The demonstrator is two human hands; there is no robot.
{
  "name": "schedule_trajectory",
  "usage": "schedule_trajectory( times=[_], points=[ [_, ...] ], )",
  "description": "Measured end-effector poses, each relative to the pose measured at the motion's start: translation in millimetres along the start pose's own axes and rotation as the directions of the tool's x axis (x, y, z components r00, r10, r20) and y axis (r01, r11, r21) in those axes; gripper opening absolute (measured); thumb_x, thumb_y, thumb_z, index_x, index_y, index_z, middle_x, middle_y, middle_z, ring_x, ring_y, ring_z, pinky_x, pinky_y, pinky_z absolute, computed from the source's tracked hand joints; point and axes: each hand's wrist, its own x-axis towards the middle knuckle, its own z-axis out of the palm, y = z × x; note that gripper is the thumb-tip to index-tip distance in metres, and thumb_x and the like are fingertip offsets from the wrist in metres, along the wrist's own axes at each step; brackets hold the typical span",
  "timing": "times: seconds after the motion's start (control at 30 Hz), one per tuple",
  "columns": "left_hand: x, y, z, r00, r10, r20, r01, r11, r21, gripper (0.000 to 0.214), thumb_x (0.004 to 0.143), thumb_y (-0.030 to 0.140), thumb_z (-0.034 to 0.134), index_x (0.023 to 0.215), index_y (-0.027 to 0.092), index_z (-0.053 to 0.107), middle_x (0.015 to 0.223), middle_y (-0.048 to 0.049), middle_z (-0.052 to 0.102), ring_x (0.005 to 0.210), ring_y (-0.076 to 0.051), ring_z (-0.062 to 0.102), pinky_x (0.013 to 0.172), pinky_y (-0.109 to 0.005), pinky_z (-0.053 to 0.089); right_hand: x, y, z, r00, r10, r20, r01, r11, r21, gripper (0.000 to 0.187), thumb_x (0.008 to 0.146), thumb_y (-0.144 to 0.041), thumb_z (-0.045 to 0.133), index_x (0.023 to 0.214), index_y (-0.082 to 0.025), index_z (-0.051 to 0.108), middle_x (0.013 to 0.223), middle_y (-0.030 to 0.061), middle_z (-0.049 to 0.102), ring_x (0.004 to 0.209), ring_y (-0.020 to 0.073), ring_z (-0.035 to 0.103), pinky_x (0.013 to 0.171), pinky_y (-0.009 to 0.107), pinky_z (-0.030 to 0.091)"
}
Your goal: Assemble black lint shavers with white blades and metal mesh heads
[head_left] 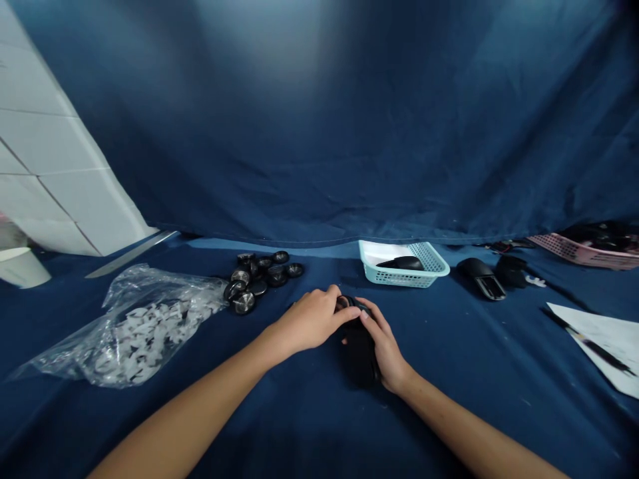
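Between both hands, low in the middle of the head view, is a black, elongated, mouse-shaped casing (360, 356). My right hand (387, 346) wraps its right side, with the thumb on top. My left hand (319, 319) closes over its far end, thumb and fingers pressed on it. A dark rounded piece shows under the left fingers, but its exact form is hidden. Closest to my left hand on the table lies a cluster of several round black caps (259, 287), some with shiny ribbed faces.
A clear plastic bag (144, 332) of small white parts lies left. Beyond my hands stands a light-blue basket (399, 276) holding a black part. Right are black casings (482, 278), a white sheet (609, 339) with a pen, and a pink basket (574, 247). A blue curtain (319, 133) hangs behind.
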Motion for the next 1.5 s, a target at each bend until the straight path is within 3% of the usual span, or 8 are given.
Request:
schedule_trajectory(
  times=[0.13, 0.3, 0.57, 0.83, 1.0, 1.17, 1.5],
  points=[
    [-1.4, 2.4, 2.2, 0.999, 0.001, -0.035, -0.001, 1.000, -0.003, 0.054, 0.090, 0.068, 0.039, 0.105, 0.020, 0.057, 0.098, -0.0113, 0.070, 0.091, -0.031, 0.066, 0.070, -0.034, 0.045, 1.1, 0.4, -0.2, 1.000, -0.002, -0.005, 0.002, 1.000, 0.001, 0.043, 0.081, -0.047, 0.070, 0.120, -0.031, 0.058, 0.120, 0.0031, 0.067, 0.080, 0.0201, 0.067, 0.072, 0.036, 0.057],
    [-2.6, 3.7, 0.2, 0.996, 0.092, -0.010, -0.092, 0.996, 0.015, 0.036, 0.091, 0.049, 0.053, 0.116, 0.022, 0.051, 0.100, -0.0098, 0.069, 0.091, -0.030, 0.066, 0.071, -0.034, 0.046, 3.4, 0.6, -1.9, 0.999, 0.030, 0.011, -0.031, 0.999, 0.017, 0.046, 0.081, -0.050, 0.068, 0.121, -0.029, 0.058, 0.111, 0.0042, 0.070, 0.073, 0.0194, 0.068, 0.067, 0.035, 0.056],
    [-1.6, -5.9, 1.4, 0.984, 0.177, -0.014, -0.178, 0.983, -0.052, 0.045, 0.082, 0.030, 0.069, 0.122, 0.029, 0.050, 0.116, -0.0052, 0.061, 0.099, -0.027, 0.062, 0.082, -0.035, 0.047, 5.9, -1.0, -3.0, 0.997, 0.062, 0.048, -0.062, 0.998, 0.010, 0.045, 0.083, -0.049, 0.067, 0.120, -0.027, 0.057, 0.104, 0.0032, 0.071, 0.066, 0.0166, 0.068, 0.065, 0.033, 0.056],
    [-1.2, -9.6, 2.8, 0.962, 0.271, -0.043, -0.273, 0.960, -0.060, 0.048, 0.077, 0.011, 0.068, 0.119, 0.032, 0.054, 0.125, -0.0011, 0.055, 0.107, -0.025, 0.059, 0.088, -0.035, 0.047, 4.8, -3.3, -0.7, 0.997, 0.057, 0.056, -0.058, 0.998, 0.015, 0.042, 0.083, -0.049, 0.068, 0.118, -0.027, 0.059, 0.103, 0.0028, 0.071, 0.068, 0.0180, 0.068, 0.065, 0.033, 0.056],
    [-1.9, -10.6, -0.4, 0.896, 0.443, 0.021, -0.442, 0.888, 0.127, 0.054, 0.081, -0.001, 0.051, 0.124, 0.031, 0.055, 0.133, -0.0039, 0.051, 0.094, -0.020, 0.065, 0.077, -0.029, 0.049, 7.0, -4.0, -2.9, 0.993, 0.069, 0.096, -0.072, 0.997, 0.031, 0.039, 0.084, -0.048, 0.066, 0.115, -0.025, 0.061, 0.097, 0.0029, 0.072, 0.077, 0.0211, 0.069, 0.069, 0.035, 0.056],
    [-1.0, -13.4, -5.7, 0.856, 0.515, 0.052, -0.514, 0.836, 0.189, 0.050, 0.081, 0.000, 0.051, 0.121, 0.029, 0.059, 0.131, -0.0046, 0.053, 0.097, -0.021, 0.064, 0.078, -0.029, 0.049, 9.3, -7.8, -5.8, 0.979, 0.131, 0.157, -0.137, 0.990, 0.024, 0.039, 0.085, -0.048, 0.064, 0.116, -0.024, 0.063, 0.097, 0.0044, 0.074, 0.079, 0.0223, 0.069, 0.073, 0.037, 0.056],
    [-1.0, -18.6, -7.0, 0.889, 0.458, 0.030, -0.458, 0.882, 0.113, 0.050, 0.082, 0.010, 0.066, 0.126, 0.031, 0.059, 0.132, -0.0038, 0.056, 0.093, -0.022, 0.066, 0.075, -0.029, 0.049, 8.3, -4.6, -8.4, 0.982, 0.126, 0.141, -0.126, 0.992, -0.012, 0.039, 0.087, -0.048, 0.063, 0.118, -0.025, 0.061, 0.102, 0.0044, 0.073, 0.079, 0.0217, 0.070, 0.074, 0.038, 0.057]
  ],
)
